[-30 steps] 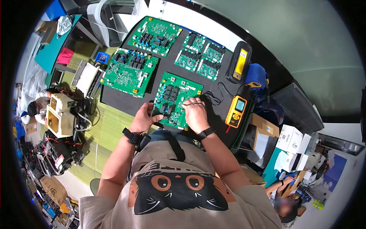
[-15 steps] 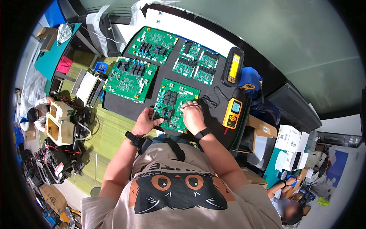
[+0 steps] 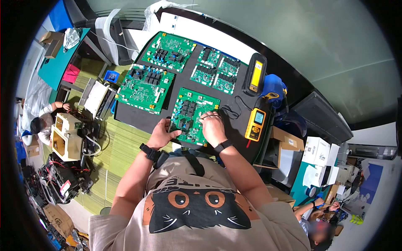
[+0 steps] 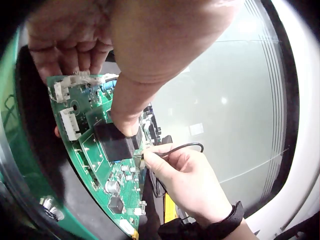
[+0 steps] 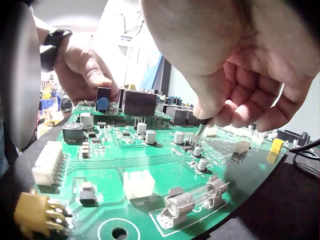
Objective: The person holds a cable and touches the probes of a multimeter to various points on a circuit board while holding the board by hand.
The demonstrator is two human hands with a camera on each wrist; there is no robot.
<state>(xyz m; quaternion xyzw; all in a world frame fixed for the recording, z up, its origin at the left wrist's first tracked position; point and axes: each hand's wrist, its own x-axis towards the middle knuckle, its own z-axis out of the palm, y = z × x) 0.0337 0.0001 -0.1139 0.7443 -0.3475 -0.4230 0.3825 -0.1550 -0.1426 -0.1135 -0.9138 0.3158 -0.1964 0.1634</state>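
A green circuit board (image 3: 208,100) with rows of black relays lies nearest the body on the black mat. My left hand (image 3: 161,134) grips its left edge, thumb on a black block (image 4: 111,142) and fingers curled around the edge. My right hand (image 3: 214,129) pinches a slim black-cabled probe between thumb and fingertips. In the right wrist view the probe's thin metal end (image 5: 200,131) points down among small silver capacitors (image 5: 179,137); its contact spot is partly hidden. The black cable (image 4: 189,145) loops out over the right hand in the left wrist view.
An orange handheld meter (image 3: 254,124) with a lit display lies right of the board, near coiled black cable (image 3: 229,112). Two large boards (image 3: 144,93) lie left and behind; several small boards (image 3: 224,83) lie behind. A black-and-yellow case (image 3: 254,75) and blue tape dispenser (image 3: 274,90) stand at right.
The head view has shifted, so the table appears lower than a second ago. Both hands keep their places on the board. Two people in the background have moved their arms.
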